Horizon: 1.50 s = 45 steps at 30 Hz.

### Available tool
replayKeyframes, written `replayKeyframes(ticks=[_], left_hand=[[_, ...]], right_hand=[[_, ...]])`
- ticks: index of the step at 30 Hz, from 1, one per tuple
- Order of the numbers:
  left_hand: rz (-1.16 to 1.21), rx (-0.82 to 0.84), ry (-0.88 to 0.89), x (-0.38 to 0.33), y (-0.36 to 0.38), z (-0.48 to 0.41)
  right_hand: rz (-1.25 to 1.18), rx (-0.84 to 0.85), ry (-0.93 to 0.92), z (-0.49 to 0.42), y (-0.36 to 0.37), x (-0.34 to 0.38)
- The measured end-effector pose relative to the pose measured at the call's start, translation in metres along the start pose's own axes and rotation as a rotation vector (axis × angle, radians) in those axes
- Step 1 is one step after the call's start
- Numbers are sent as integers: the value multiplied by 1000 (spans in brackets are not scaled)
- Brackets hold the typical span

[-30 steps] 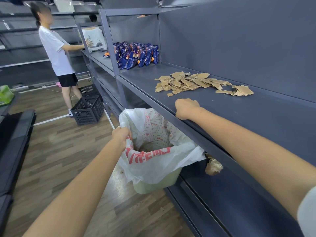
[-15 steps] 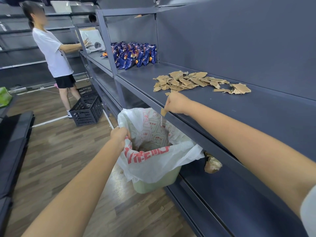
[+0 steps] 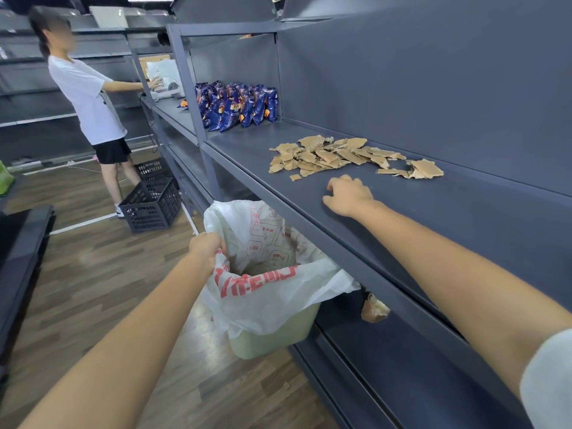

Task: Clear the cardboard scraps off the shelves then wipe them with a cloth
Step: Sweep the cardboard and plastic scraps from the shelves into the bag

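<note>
On the dark grey shelf (image 3: 433, 218), at 12 o'clock from the right hand (image 3: 349, 195), the cardboard scraps (image 3: 325, 156) lie flat in a strip; its long axis runs from 9 to 3 o'clock along the back wall; the right hand sits palm-down just short of them, fingers loosely bent, nothing seen in them; at 7 o'clock the left hand (image 3: 207, 250) clenches the rim of the plastic bag (image 3: 272, 292) lining a pale green bin (image 3: 272, 339); blue snack packets (image 3: 238, 106) stand at 11 o'clock.
</note>
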<state>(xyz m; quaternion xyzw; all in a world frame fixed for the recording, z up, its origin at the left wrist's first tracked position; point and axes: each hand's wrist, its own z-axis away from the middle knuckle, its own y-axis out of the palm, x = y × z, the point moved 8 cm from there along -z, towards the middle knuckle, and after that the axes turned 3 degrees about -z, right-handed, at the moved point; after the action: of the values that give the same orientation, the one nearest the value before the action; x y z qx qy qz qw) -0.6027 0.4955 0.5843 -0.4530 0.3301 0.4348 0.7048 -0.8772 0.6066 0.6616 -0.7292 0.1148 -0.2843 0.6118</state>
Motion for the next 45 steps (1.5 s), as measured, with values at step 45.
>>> replayKeyframes(ticks=[45], left_hand=[[126, 37, -67, 1, -13, -18]], right_hand=[[-3, 22, -358, -5, 25, 84]])
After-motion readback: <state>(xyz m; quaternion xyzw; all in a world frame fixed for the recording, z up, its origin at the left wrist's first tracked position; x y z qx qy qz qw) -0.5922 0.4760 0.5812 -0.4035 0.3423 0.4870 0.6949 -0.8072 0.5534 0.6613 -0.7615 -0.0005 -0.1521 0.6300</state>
